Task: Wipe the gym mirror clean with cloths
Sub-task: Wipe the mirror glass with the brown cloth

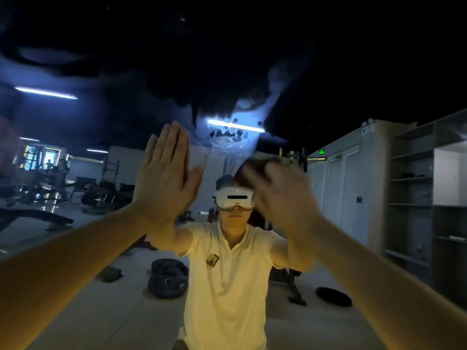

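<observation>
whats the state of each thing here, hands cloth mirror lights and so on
mirror: smeared near the top middle
left hand: open, flat on the mirror
right hand: blurred, on the cloth, grip unclear
cloth: dark, under the right hand, against the mirror
ceiling lights: on
green sign: lit
weight plates: lying flat

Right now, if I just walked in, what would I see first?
Two bare arms reach to the mirror: the left hand lies flat and open on the glass, and the blurred right hand is on a dark cloth beside it. Between them, the reflection shows a person in a white headset and white shirt.
</observation>
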The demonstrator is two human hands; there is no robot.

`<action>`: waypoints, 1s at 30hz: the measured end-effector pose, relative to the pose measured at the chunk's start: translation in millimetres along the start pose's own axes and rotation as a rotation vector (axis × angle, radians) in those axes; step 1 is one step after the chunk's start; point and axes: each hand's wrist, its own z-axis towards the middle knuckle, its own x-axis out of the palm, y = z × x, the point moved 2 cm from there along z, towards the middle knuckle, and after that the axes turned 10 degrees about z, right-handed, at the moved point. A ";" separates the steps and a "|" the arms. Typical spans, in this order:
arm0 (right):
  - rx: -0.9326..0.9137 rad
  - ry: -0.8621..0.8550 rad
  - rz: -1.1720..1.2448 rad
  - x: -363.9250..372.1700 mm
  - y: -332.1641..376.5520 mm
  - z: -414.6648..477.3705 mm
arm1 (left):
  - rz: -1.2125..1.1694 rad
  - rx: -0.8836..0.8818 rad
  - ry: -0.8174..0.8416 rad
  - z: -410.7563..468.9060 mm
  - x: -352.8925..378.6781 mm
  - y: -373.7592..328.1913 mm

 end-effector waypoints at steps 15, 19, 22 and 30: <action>0.133 -0.037 -0.084 -2.5 -16.5 69.0 | 0.053 0.058 -0.013 0.2 13.3 7.7; 0.601 -0.204 -0.039 -21.0 -79.0 99.5 | 0.073 0.075 -0.009 -0.4 13.3 8.7; 0.627 -0.231 0.109 3.5 -2.7 84.9 | 0.054 0.076 -0.004 -0.1 11.0 9.6; 0.091 -0.005 -0.084 -4.7 -18.7 91.3 | 0.038 0.059 -0.043 28.9 1.6 16.7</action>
